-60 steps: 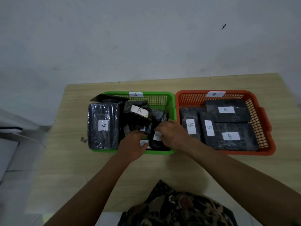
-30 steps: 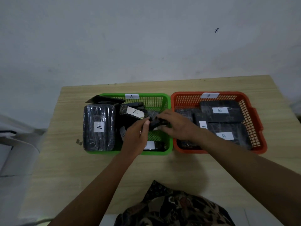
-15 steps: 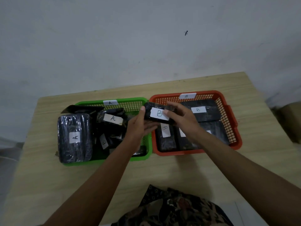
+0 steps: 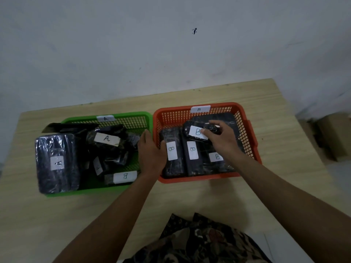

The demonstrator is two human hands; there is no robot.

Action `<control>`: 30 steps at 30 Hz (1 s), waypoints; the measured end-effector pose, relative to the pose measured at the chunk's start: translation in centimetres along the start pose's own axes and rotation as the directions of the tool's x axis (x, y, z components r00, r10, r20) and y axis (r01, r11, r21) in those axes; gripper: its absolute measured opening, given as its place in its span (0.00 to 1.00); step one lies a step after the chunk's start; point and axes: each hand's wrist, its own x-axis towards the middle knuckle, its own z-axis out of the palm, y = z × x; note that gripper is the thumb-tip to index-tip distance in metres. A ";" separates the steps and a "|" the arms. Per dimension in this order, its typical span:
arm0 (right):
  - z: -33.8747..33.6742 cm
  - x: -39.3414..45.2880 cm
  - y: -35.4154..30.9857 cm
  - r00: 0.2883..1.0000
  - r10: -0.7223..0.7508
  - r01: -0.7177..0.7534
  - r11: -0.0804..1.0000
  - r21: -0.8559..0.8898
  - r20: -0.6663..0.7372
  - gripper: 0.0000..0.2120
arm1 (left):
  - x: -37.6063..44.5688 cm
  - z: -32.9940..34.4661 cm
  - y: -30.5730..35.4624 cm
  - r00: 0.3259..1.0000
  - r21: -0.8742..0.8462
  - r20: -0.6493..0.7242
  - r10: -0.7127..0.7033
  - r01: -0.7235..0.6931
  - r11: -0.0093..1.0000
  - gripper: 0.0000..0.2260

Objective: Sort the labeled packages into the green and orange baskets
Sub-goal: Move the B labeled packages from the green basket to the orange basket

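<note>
My right hand (image 4: 221, 138) grips a small black package labelled B (image 4: 197, 132) over the orange basket (image 4: 248, 130), which carries a B tag and holds several black B packages. My left hand (image 4: 151, 152) hovers with fingers apart over the gap between the two baskets, holding nothing. The green basket (image 4: 133, 115), tagged A, holds a large A package (image 4: 57, 163), a smaller A package (image 4: 106, 139) and others. A package labelled B (image 4: 122, 177) lies at its front right corner.
Both baskets stand side by side on a light wooden table (image 4: 57, 215) against a pale wall. A flat black item (image 4: 64, 127) sticks out over the green basket's back left rim. A cardboard box (image 4: 334, 135) sits on the floor to the right.
Both hands lifted a B package out of the green basket and carried it right. My left hand has let go; my right hand now holds it alone over the orange basket.
</note>
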 end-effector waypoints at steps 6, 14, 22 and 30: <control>2.0 2.7 -1.8 0.999 -0.034 0.034 0.999 -0.001 0.023 0.14 | 2.0 0.9 0.2 0.998 -0.038 -0.052 -0.038 0.036 0.999 0.11; 5.2 6.7 -2.9 0.997 0.036 -0.039 0.998 0.046 0.072 0.20 | 3.8 1.7 0.5 0.990 -0.084 -0.138 -0.017 0.006 0.996 0.04; 7.2 8.7 -1.6 0.995 0.077 -0.069 0.991 -0.115 0.065 0.20 | 3.4 2.0 0.0 0.983 -0.126 -0.180 0.031 -0.054 0.991 0.10; 8.8 8.2 -0.9 0.990 0.135 -0.137 0.990 -0.044 -0.038 0.21 | 3.5 1.8 -0.4 0.980 -0.208 -0.196 0.028 -0.070 0.976 0.12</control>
